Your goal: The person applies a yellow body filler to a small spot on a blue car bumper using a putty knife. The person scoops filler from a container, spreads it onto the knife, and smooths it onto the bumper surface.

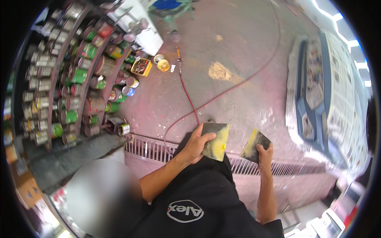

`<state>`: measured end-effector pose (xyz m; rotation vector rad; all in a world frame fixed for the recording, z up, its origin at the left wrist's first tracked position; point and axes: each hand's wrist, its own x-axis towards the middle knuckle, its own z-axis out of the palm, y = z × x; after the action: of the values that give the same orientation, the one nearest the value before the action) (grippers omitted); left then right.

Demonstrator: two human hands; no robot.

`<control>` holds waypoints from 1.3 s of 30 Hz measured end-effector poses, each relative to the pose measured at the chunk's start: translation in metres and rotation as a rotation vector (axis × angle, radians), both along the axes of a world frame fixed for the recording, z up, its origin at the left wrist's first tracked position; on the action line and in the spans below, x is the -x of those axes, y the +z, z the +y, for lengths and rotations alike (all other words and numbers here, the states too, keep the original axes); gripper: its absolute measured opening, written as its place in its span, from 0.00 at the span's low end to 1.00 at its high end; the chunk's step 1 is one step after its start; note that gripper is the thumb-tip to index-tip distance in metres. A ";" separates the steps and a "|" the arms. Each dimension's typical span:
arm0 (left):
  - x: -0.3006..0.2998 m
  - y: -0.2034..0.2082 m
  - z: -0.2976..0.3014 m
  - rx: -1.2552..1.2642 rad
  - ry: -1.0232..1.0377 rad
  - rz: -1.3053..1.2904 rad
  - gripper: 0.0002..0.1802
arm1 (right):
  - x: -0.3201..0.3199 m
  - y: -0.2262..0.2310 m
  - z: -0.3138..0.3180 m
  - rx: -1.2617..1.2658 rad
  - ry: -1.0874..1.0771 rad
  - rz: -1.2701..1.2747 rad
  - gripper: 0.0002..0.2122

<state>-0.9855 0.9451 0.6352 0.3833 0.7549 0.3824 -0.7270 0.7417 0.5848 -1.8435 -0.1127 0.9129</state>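
Note:
My left hand [195,144] is closed on the edge of a flat dark putty board [219,148], its thumb lying on the face. Yellow paste covers much of the board's right side, with a small brighter dab near the lower edge. To the right, my right hand [265,156] pinches a smaller dark putty spreader [251,146], tilted and smeared with yellow along its left and upper part. Board and spreader are apart, both held in front of my dark shirt, above the floor. The fingers behind each piece are hidden.
Shelves of paint cans [79,75] fill the left side. Near them stand a yellow tub [141,66] and small pots [163,65]. A red hose [234,87] crosses the floor by spilled powder [219,71]. A floor grate [147,147] runs across; a paper-masked vehicle [325,99] stands right.

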 end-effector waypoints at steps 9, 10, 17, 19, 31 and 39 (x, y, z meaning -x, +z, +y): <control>0.079 -0.143 0.081 0.084 0.682 0.140 0.23 | 0.010 -0.130 0.288 0.134 0.719 -0.102 0.19; 0.084 -0.164 0.098 0.121 0.753 0.149 0.22 | 0.021 -0.154 0.322 0.168 0.787 -0.183 0.20; 0.118 -0.397 0.204 0.372 1.198 0.239 0.20 | 0.134 -0.396 0.560 0.239 1.076 -0.585 0.20; 0.117 -0.430 0.235 0.460 1.164 0.407 0.21 | 0.166 -0.455 0.623 0.300 1.105 -0.602 0.18; 0.155 -0.457 0.335 0.455 1.271 0.429 0.23 | 0.276 -0.667 0.831 0.325 1.227 -0.815 0.16; 0.172 -0.456 0.360 0.444 1.286 0.470 0.18 | 0.290 -0.677 0.855 0.360 1.353 -0.722 0.17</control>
<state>-1.1576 1.3050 0.1789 -0.5204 1.4670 1.3209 -1.0175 1.5967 -0.0919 -2.2710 -1.9120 1.0730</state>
